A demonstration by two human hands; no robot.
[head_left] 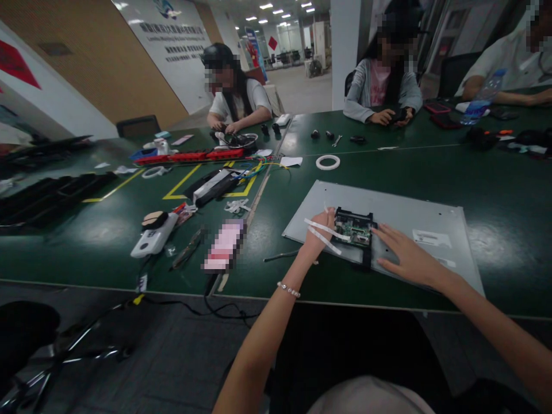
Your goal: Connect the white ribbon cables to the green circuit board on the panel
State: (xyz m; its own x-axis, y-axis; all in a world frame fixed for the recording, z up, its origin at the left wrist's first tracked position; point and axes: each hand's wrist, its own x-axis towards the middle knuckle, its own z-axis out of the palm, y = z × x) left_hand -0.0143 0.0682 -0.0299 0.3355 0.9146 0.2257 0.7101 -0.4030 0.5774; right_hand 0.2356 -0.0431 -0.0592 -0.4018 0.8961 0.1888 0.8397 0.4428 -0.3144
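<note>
Left fingers (331, 213) curl, hold unclear; right fingers (391, 238) spread, empty. Uneven pressure could skew the green rectangular circuit board (354, 227).

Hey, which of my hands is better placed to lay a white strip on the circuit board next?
Probably your left hand: white strips cross it, and its fingers are at the circuit board's left edge. Your right hand shows none.
</note>
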